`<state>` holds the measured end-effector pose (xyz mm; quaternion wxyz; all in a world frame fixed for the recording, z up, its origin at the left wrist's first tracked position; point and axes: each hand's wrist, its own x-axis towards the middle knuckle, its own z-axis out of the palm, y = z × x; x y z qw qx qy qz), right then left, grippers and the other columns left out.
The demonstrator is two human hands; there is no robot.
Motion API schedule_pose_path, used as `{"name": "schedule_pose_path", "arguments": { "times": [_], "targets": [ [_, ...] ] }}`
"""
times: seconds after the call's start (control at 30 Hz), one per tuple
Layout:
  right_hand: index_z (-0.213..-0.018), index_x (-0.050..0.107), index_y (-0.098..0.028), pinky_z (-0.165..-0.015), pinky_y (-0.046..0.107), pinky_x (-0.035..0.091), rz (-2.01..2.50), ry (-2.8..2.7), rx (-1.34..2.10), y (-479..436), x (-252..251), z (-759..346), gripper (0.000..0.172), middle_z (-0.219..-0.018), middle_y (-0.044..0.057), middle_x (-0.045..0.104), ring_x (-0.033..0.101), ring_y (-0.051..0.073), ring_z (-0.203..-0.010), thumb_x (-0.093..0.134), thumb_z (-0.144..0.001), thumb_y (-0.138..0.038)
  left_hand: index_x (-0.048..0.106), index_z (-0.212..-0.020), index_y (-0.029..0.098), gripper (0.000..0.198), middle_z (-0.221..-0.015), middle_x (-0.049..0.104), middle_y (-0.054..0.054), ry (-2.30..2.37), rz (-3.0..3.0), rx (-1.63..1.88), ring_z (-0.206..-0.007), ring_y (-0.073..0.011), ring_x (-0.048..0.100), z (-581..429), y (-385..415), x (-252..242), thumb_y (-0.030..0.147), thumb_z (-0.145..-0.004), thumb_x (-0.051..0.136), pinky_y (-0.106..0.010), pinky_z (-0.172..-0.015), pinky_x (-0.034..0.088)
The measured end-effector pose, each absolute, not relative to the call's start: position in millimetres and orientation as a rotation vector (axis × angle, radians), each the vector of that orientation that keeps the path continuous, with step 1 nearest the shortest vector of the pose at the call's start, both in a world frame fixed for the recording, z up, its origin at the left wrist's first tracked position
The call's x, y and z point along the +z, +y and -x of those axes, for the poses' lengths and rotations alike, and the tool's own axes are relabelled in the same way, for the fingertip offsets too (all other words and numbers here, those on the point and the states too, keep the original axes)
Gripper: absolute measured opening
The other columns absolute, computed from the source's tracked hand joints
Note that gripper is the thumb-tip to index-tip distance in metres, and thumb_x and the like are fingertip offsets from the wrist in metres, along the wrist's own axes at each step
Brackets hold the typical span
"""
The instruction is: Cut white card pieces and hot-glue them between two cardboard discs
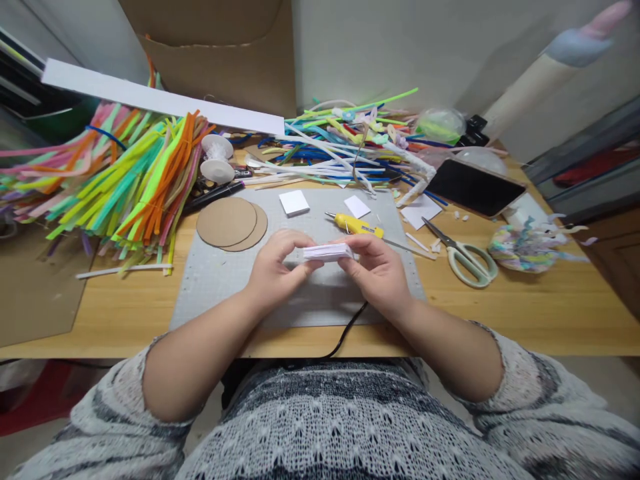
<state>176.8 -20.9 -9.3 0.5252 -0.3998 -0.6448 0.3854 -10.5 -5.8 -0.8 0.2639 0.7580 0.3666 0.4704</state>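
Observation:
Above the grey cutting mat (pixel 220 287), my left hand (pixel 280 267) and my right hand (pixel 376 272) grip a small white layered block (pixel 327 252) by its two ends. Its layered edge faces me. Thumbs press the near side; the other fingertips are partly hidden behind it. Just past my right hand lies a yellow glue gun (pixel 357 225), its black cord (pixel 347 330) running toward me over the table edge. A white square block (pixel 294 203) and a flat white square (pixel 357 207) rest farther back on the mat. Two overlapping cardboard discs (pixel 227 221) lie to the left.
Scissors (pixel 465 257), a phone (pixel 477 187) and a pastel fuzzy bundle (pixel 523 243) lie at right. Pipe cleaners are heaped at left (pixel 135 180) and along the back (pixel 330 147). A spool (pixel 218 160) stands between them. A long white strip (pixel 165 97) lies over the left heap.

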Motion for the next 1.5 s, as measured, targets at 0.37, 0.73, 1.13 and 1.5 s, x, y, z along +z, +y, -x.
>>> {"name": "schedule_pose_path", "arguments": {
  "times": [0.37, 0.73, 1.13, 1.5],
  "targets": [
    [-0.091, 0.066, -0.024, -0.092, 0.042, 0.035, 1.055, -1.937, 0.593, -20, -1, -180, 0.012, -0.088, 0.001, 0.072, 0.063, 0.019, -0.085, 0.061, -0.08, -0.02, 0.064, -0.092, 0.021, 0.01, -0.084, 0.068, -0.003, 0.906, -2.217, 1.198, -0.082, -0.0165, 0.06, 13, -5, 0, 0.023, -0.082, 0.065, -0.035, -0.081, 0.044],
    [-0.116, 0.058, -0.022, -0.096, 0.044, 0.029, 1.251, -2.051, 0.371, -18, -5, -175, 0.034, -0.118, 0.007, 0.065, 0.057, 0.024, -0.11, 0.056, -0.082, -0.022, 0.058, -0.082, 0.019, 0.006, -0.078, 0.06, -0.001, 1.192, -2.092, 1.09, -0.073, -0.0148, 0.054, 8, -5, -8, 0.021, -0.079, 0.063, -0.029, -0.068, 0.042],
    [-0.143, 0.034, -0.024, -0.115, 0.055, 0.0, 1.091, -2.575, 0.219, -26, -10, -171, 0.072, -0.148, 0.003, 0.038, 0.034, 0.021, -0.137, 0.044, -0.075, -0.006, 0.046, -0.075, 0.02, 0.009, -0.069, 0.052, 0.001, 1.427, -2.08, 0.702, -0.063, -0.0153, 0.048, 7, 2, -20, 0.022, -0.075, 0.056, -0.028, -0.057, 0.035],
    [-0.141, 0.039, -0.02, -0.117, 0.049, 0.01, 1.043, -2.572, 0.25, -24, -9, -171, 0.071, -0.147, 0.005, 0.04, 0.033, 0.02, -0.138, 0.045, -0.072, -0.007, 0.055, -0.076, 0.019, 0.007, -0.066, 0.055, 0.001, 1.407, -2.096, 0.748, -0.061, -0.0142, 0.049, 9, -2, -16, 0.025, -0.076, 0.056, -0.028, -0.057, 0.037]
  ]
}}
